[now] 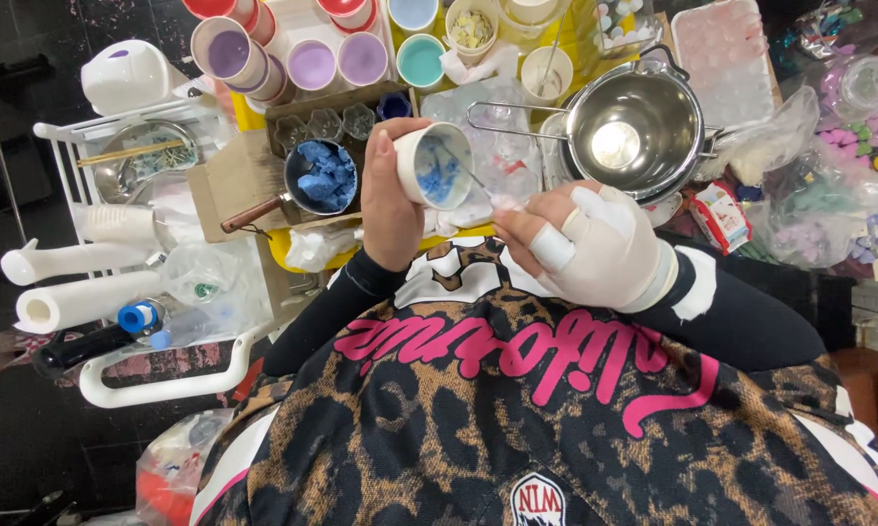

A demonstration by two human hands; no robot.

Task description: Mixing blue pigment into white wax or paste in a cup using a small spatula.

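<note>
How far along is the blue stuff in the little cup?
Done: blue lumps sit in the small pan. In hand: the left hand tilts a white cup with blue inside, while the bandaged right hand works a thin stick in it. Left: the steel pot looks nearly empty.

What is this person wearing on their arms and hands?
Both arms are in snug black long sleeves. The left hand is bare, with no glove or ring showing. The right hand is wrapped in white bandage-like cloth across palm and wrist, with a separate white band around one finger.
</note>
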